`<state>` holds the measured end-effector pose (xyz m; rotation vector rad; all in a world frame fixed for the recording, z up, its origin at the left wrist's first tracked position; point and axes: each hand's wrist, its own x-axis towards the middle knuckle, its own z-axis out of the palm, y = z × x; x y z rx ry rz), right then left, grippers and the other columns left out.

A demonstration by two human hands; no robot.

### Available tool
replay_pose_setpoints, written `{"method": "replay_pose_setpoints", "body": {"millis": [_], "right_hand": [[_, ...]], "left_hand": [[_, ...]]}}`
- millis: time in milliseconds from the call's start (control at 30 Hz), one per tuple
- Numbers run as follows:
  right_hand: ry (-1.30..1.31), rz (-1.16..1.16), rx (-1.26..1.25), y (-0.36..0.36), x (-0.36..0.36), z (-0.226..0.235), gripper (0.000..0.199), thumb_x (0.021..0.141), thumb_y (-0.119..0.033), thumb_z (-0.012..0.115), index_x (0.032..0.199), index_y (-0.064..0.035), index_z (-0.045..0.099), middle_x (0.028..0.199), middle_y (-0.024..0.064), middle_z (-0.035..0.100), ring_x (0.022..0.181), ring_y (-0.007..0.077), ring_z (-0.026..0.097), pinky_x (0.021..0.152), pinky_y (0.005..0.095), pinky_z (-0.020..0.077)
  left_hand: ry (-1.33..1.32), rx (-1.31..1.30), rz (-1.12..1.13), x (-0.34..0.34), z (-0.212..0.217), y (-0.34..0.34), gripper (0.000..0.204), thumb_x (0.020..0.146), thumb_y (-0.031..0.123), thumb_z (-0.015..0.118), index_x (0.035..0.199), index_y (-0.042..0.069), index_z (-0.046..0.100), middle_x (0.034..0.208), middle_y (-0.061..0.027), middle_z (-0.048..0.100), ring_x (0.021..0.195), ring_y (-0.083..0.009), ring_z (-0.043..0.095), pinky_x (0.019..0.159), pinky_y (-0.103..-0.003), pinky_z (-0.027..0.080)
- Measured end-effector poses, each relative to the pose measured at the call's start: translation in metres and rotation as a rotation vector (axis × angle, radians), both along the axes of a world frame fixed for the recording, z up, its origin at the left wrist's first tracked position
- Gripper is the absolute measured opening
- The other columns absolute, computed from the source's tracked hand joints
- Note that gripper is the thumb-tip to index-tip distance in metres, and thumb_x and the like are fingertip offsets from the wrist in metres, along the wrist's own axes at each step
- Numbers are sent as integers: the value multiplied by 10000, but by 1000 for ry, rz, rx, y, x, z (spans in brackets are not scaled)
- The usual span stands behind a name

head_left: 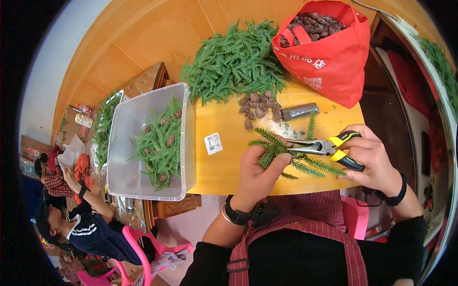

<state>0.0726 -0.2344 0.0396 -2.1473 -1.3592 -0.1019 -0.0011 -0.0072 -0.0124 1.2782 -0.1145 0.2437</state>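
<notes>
My left hand (265,170) pinches a green artificial pine sprig (271,141) above the near part of the yellow table. My right hand (374,157) is wrapped round the yellow-and-black handles of long-nose pliers (325,147). The handles are spread, and the jaws point left at the sprig's middle, by my left thumb. Whatever lies between the jaw tips is too small to make out. Beyond my hands are a small pile of pine cones (260,105) and a dark wrapped bundle (299,112) that looks like wire or stems.
Left stands a clear plastic bin (190,143) holding sprigs with cones. A heap of pine sprigs (234,62) lies at the back, beside a red bag (324,62) full of cones. A white label (213,143) lies on the table (224,174). Another person (102,233) sits far left.
</notes>
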Motion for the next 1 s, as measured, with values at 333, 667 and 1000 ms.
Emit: {"method": "replay_pose_setpoints", "body": {"millis": [333,667,1000], "right_hand": [[-119,-26,-19,-4,-1,3,326,632,-323,705,712,-29,588,762,73,583,830,293,524,729,377,426],[-130,-56,-48,-6,-4,3,306,622,-265,729,624,-34,528,596,82,498,671,287,520,662,355,443],[800,-164,227,-29,-8,-22,254,798,-247,577,884,-13,628,678,126,531,668,168,526,629,284,407]], "left_hand": [[-84,32,1,0,-5,5,208,787,92,607,948,-12,525,1014,-146,549,888,-173,543,721,-285,474],[-95,13,28,-1,-8,2,205,777,-15,594,967,1,517,934,-83,593,850,-117,542,729,-249,454],[126,-302,-123,1,-23,3,252,834,21,517,1080,-22,488,966,-75,583,867,-119,548,791,-258,439]]}}
